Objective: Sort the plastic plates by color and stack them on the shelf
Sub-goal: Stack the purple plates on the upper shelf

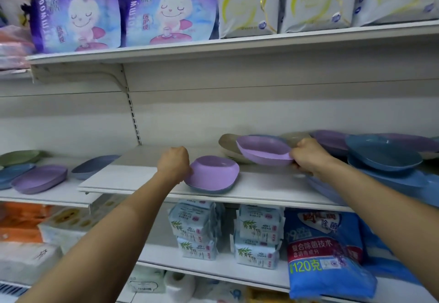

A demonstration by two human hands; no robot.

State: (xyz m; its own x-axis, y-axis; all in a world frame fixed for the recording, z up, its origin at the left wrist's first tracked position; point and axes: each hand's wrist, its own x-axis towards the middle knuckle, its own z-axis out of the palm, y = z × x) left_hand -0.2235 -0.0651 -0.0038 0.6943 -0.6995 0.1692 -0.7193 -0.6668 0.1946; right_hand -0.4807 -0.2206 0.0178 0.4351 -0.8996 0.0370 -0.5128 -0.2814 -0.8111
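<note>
My left hand (174,163) grips the left rim of a purple plate (213,173) that lies on the white middle shelf (142,181), on top of a blue plate whose edge shows beneath it. My right hand (308,156) pinches the right rim of a second purple plate (263,151), held tilted just above the shelf. Behind it sit beige plates (226,142). A mixed pile of blue plates (384,154) and purple plates (330,139) lies at the right.
On the lower left shelf section lie a green plate (20,157), a blue plate (14,172), a purple plate (40,179) and a dark blue plate (95,163). Packaged goods fill the shelf above (78,12) and the shelves below (325,250).
</note>
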